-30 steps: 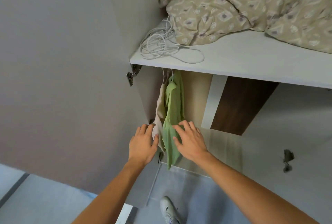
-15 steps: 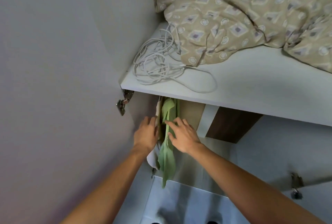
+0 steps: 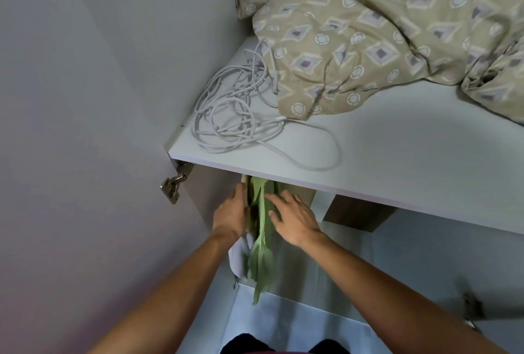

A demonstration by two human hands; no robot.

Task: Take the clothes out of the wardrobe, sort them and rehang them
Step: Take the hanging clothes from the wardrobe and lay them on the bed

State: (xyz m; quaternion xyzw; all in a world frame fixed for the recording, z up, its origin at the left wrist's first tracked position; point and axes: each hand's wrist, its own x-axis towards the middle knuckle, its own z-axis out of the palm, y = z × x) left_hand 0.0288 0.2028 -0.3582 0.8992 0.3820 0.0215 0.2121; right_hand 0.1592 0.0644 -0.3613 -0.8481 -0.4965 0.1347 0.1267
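Reaching under the white shelf (image 3: 397, 155), both hands are working at the clothes hanging inside the wardrobe. The left hand (image 3: 231, 216) is pressing flat against the left side of the clothes, right by a pale garment (image 3: 238, 257). Its fingers are pointing up and are going out of sight behind the cloth, so I cannot tell if it is gripping anything. The right hand (image 3: 293, 219) is lying on the right side of the green garment (image 3: 262, 254). Its fingers are spread out and relaxed, touching the cloth and not squeezing it.

The green garment is hanging down in a long thin bunch between the two hands. Its top is going up under the shelf edge, and its bottom tip is dangling lower than both wrists. The pale garment is hanging just to the left of it, touching it.

On top of the shelf, a tangle of white cable (image 3: 241, 115) is lying near the left corner. A crumpled beige blanket with diamond shapes (image 3: 382, 33) is sitting behind the cable and is lying over part of it. A metal hinge (image 3: 174, 183) is sticking out at the left side of the wardrobe, just under the shelf corner.
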